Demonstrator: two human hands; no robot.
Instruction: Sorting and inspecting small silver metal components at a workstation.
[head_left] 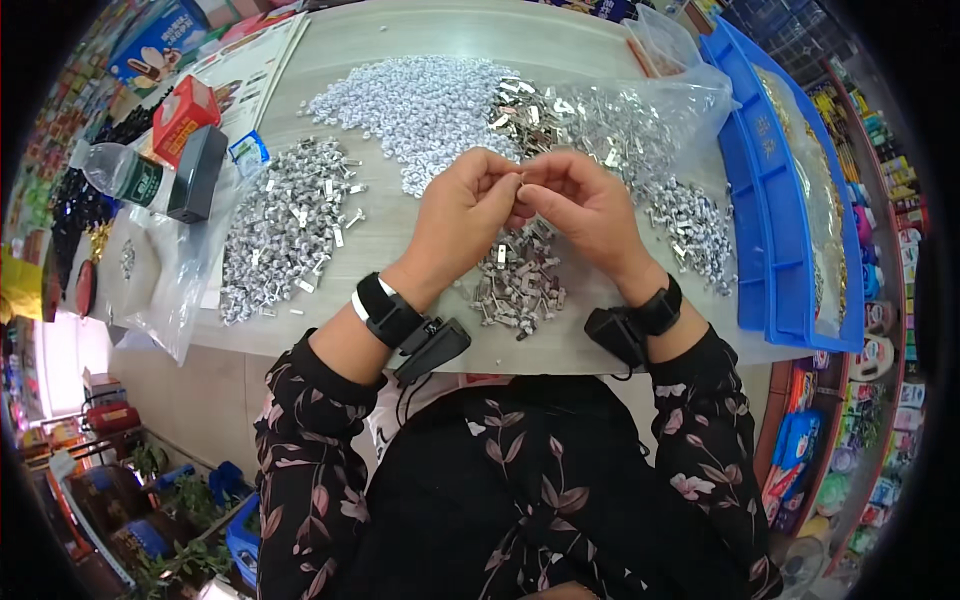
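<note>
My left hand (470,205) and my right hand (580,205) meet above the middle of the table, fingertips pinched together. Whatever sits between them is too small to make out. Right below lies a pile of small metal clips (520,285). Beyond my hands spreads a heap of small white round pieces (420,105). It borders loose shiny metal clips (525,115) that run into a clear plastic bag (690,105) of similar parts. Left of my hands is a big pile of clips with white parts (285,235); a smaller pile of white-and-metal pieces (690,225) lies to the right.
Blue plastic trays (755,200) stand along the table's right edge. On the left are a plastic bottle (120,172), a red box (185,118), a dark grey box (198,172) and a clear bag (185,270). Stocked shelves (880,300) rise beyond the right side.
</note>
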